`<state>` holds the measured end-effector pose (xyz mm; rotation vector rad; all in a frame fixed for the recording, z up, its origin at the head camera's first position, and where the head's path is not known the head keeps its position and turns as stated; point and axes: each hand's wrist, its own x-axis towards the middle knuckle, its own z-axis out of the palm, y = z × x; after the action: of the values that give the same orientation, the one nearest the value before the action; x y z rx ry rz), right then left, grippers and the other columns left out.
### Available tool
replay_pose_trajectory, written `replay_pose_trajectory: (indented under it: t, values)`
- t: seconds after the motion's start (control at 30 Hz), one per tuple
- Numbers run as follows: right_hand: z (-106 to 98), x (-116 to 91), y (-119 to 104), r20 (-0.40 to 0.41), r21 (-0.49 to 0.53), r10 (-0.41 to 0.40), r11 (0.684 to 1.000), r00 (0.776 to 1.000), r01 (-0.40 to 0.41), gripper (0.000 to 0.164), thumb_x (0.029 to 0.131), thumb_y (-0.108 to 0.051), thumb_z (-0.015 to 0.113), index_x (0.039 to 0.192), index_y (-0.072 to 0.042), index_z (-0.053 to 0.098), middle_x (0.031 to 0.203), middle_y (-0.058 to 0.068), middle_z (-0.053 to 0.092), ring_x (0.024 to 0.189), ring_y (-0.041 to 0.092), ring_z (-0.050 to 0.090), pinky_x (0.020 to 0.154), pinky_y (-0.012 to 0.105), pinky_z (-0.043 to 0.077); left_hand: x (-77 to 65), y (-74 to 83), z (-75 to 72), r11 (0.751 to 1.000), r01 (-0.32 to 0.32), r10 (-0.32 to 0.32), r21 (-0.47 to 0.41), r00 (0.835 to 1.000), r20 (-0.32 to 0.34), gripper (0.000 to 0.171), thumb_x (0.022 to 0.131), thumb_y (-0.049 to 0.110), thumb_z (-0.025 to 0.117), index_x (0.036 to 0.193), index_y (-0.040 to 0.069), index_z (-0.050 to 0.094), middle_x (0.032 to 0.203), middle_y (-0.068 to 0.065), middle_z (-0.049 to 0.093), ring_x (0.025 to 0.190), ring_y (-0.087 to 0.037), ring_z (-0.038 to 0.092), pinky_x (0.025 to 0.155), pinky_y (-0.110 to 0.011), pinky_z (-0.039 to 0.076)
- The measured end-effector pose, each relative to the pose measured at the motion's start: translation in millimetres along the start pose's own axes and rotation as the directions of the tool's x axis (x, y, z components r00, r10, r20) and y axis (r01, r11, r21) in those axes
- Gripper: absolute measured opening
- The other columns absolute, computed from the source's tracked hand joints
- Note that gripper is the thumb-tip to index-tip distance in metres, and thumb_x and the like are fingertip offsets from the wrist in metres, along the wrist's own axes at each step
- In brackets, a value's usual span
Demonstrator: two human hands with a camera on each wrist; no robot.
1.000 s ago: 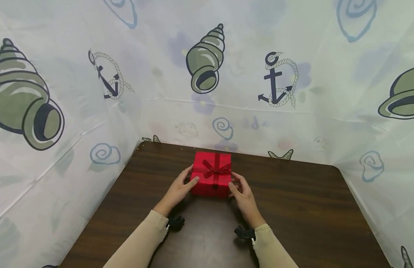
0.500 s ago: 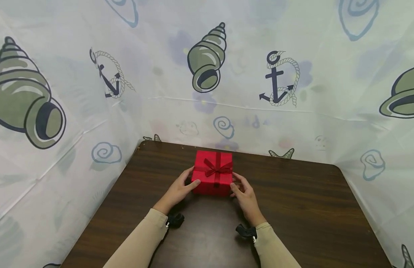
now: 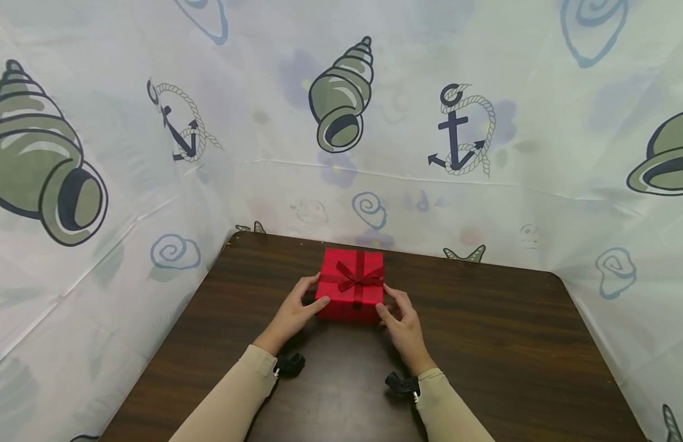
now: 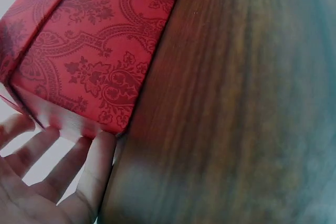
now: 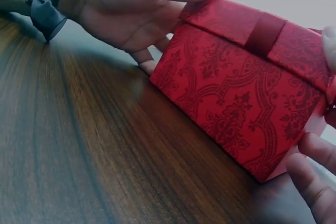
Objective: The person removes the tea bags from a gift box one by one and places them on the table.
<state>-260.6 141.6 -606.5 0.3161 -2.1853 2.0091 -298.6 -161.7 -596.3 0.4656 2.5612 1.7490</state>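
Red patterned box (image 3: 341, 302) with a darker ribbon (image 3: 351, 280) tied in a bow across its lid; lid on, its lower rim showing as a seam along the front. Box sits flat on the brown wood-grain table (image 3: 485, 344), toward the far side, left of the table's middle. From the head view, its back covers part of the table's far edge, so little room behind. To its right, bare wood runs a long way to the side edge; to its left, a shorter stretch. Near side: a pale shine on the wood between the two forearms.

Left hand (image 3: 294, 312): half open, bent around the near left corner, thumb on the front of the lid, fingers against the short side. Right hand (image 3: 404, 322): likewise half open, thumb by the near right corner, fingers along the right side. Box held between the two. Tan sleeves (image 3: 231, 393) on both arms; a black wrist device (image 3: 290, 365) at the left cuff, a second (image 3: 402, 385) at the right.

Markings: dark red scrolls and flowers on the box walls. White cloth (image 3: 396, 135) around the table printed with a green shell (image 3: 341, 98), a roped anchor (image 3: 454, 138), blue spirals, and a starfish (image 3: 464, 255) cut off by the far edge. Some pale blue marks low on the cloth are too faint to read.
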Motion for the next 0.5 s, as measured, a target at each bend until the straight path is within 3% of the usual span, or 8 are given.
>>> replay_pose_trajectory:
  t: [0.17,0.3,0.5]
  values:
    - [-0.4,-0.4,-0.3,-0.006,-0.013,-0.018,1.000,1.000,0.018,0.052,0.104,-0.026,0.077,0.154,-0.027,0.061,0.145,0.002,0.058,0.102,0.024,0.067,0.071,0.035,0.064,0.0,-0.3,1.6,0.999,-0.032,0.032,-0.010,0.999,-0.026,0.067,0.101,0.039,0.080,0.161,0.024,0.052,0.156,-0.002,0.056,0.142,-0.030,0.058,0.115,-0.055,0.051]
    - [-1.5,1.0,1.1,-0.007,-0.010,-0.037,0.999,0.999,0.037,0.052,0.105,-0.023,0.075,0.156,-0.025,0.060,0.146,0.004,0.058,0.103,0.023,0.066,0.072,0.034,0.064,-0.1,1.6,2.2,0.999,-0.051,0.051,-0.018,0.998,-0.029,0.067,0.102,0.035,0.079,0.162,0.022,0.051,0.156,-0.004,0.057,0.141,-0.031,0.058,0.105,-0.047,0.056]
    - [-1.8,2.1,2.8,-0.007,0.003,-0.041,0.999,0.999,0.041,0.052,0.105,-0.021,0.075,0.156,-0.023,0.061,0.145,0.005,0.058,0.102,0.022,0.067,0.073,0.033,0.064,-0.2,3.4,3.3,0.998,-0.054,0.052,-0.029,0.998,-0.047,0.068,0.100,0.035,0.081,0.162,0.026,0.052,0.155,-0.003,0.058,0.140,-0.031,0.059,0.100,-0.042,0.058]
